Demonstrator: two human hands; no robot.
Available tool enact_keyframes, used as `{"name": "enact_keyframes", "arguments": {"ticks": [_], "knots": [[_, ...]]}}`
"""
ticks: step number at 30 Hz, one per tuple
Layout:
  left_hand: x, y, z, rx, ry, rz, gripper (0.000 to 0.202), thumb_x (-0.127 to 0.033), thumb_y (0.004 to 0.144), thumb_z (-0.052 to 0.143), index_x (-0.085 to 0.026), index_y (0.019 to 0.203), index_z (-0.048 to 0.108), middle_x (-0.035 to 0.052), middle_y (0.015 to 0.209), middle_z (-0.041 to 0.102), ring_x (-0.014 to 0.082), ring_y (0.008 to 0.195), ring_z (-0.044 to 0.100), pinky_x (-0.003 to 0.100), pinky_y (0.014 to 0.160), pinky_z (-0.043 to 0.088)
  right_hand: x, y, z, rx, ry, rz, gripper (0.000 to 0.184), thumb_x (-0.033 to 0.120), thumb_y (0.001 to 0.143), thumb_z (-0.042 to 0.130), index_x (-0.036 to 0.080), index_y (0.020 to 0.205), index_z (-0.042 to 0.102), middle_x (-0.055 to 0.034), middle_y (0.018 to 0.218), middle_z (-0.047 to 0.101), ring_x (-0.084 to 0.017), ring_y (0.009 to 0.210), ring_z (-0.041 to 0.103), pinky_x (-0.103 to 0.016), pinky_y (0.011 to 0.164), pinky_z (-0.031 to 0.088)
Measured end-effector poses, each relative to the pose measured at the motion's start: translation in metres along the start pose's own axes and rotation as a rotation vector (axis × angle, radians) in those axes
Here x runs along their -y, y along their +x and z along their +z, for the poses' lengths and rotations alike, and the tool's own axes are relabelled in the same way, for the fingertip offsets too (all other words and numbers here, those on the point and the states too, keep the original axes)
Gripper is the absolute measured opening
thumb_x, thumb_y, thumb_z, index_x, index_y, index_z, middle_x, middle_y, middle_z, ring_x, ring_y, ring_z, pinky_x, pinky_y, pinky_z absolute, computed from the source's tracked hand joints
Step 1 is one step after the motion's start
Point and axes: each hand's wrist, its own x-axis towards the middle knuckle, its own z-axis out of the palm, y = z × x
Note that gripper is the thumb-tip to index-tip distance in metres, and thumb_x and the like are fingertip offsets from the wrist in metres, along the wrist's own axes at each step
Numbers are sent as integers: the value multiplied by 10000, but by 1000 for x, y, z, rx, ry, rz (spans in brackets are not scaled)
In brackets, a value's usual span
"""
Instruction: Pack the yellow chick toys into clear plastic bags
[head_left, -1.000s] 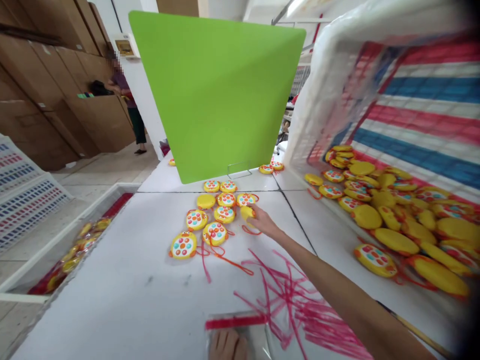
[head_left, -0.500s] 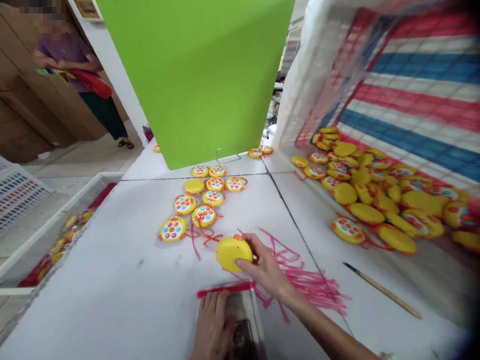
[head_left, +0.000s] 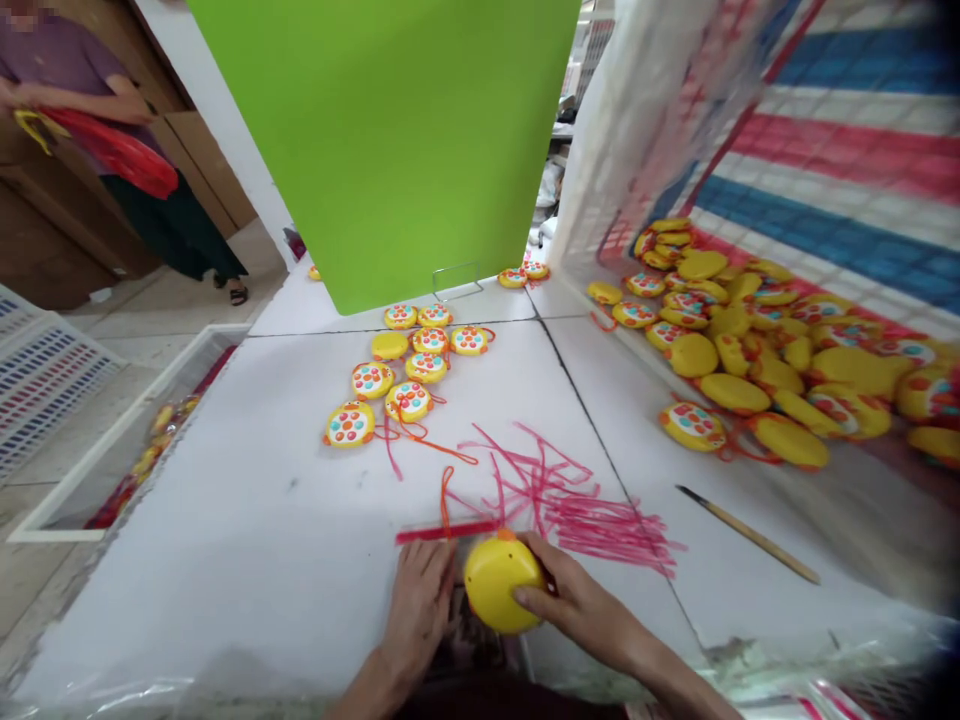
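Head view: right fingers (head_left: 570, 597) grip a yellow toy (head_left: 499, 585); white crate (head_left: 622, 150) holds more.

Toys (head_left: 409, 400) are lying in a cluster on the table (head_left: 225, 500), with strings (head_left: 555, 495) spreading before them. A basket (head_left: 600, 170) is leaning at the table's right, more toys (head_left: 742, 360) piling inside it, and a brush (head_left: 746, 533) is lying near them. A board (head_left: 382, 130) is standing behind the cluster, a crate (head_left: 127, 430) is sitting left of the table, and a person (head_left: 90, 130) is standing beyond the crate.
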Motion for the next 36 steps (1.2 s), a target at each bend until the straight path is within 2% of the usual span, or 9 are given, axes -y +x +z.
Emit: {"name": "enact_keyframes", "arguments": {"ticks": [4, 7, 11, 15, 20, 24, 28, 31, 36], "knots": [[-7, 7, -7, 21, 2, 9, 243, -148, 873, 390, -167, 968, 614, 63, 817, 637, 200, 755, 538, 355, 682, 462, 9, 2, 7, 146, 552, 197, 508, 399, 784, 587, 195, 1223, 434, -75, 998, 609, -190, 830, 609, -274, 627, 499], [-12, 7, -8, 28, 11, 11, 262, -177, 883, 384, -179, 1002, 617, 79, 882, 640, 219, 818, 540, 368, 711, 445, 14, 16, 22, 54, 689, 220, 607, 418, 813, 548, 234, 1331, 290, -98, 1073, 582, -182, 788, 619, -253, 539, 506], [-14, 3, -7, -86, 115, 76, 321, -160, 905, 314, -185, 1040, 605, 76, 974, 659, 236, 941, 539, 414, 844, 383, 13, 37, 40, -126, 254, 51, 573, 425, 858, 472, 252, 1359, 253, -101, 1168, 533, -192, 818, 603, -289, 600, 524], [-16, 2, -9, -153, 164, 137, 327, -180, 924, 303, -186, 878, 626, 30, 804, 674, 196, 828, 572, 406, 919, 328, 13, 44, 39, -26, -223, -83, 454, 296, 892, 413, 224, 1331, 320, -90, 1159, 562, -209, 1013, 555, -336, 891, 430], [-16, 4, -34, -114, 100, 138, 227, -154, 885, 431, -194, 737, 599, -12, 683, 642, 157, 700, 572, 377, 873, 370, 19, 37, 24, 135, -417, -21, 491, 302, 918, 357, 200, 1383, 236, -131, 1250, 509, -219, 1102, 511, -360, 944, 387], [-2, 1, -62, -191, -90, -239, 156, -280, 852, 486, -204, 830, 621, 41, 833, 676, 195, 787, 606, 331, 731, 468, 19, 34, 19, 176, -450, 33, 526, 356, 934, 315, 220, 1423, 177, -123, 1321, 460, -225, 1179, 455, -377, 985, 356], [6, 6, -71, -24, -444, -780, 318, -453, 790, 532, -181, 941, 600, 57, 832, 687, 209, 726, 632, 310, 647, 501, 15, 36, 21, 160, -437, 0, 536, 356, 932, 321, 208, 1430, 187, -117, 1373, 420, -233, 1208, 434, -385, 1005, 342], [2, 17, -65, 83, -704, -776, 309, -437, 791, 521, -150, 859, 613, 51, 762, 674, 202, 720, 618, 288, 648, 487, 16, 37, 22, 132, -419, -64, 512, 342, 934, 330, 228, 1422, 225, -107, 1366, 439, -221, 1180, 472, -369, 986, 370], [-6, 27, -58, 42, -800, -758, 244, -378, 793, 529, -153, 724, 594, 14, 648, 629, 163, 629, 575, 244, 585, 446, 27, 40, 19, 156, -545, -134, 441, 319, 943, 318, 241, 1376, 347, -99, 1258, 554, -231, 1098, 546, -369, 928, 419]]}}
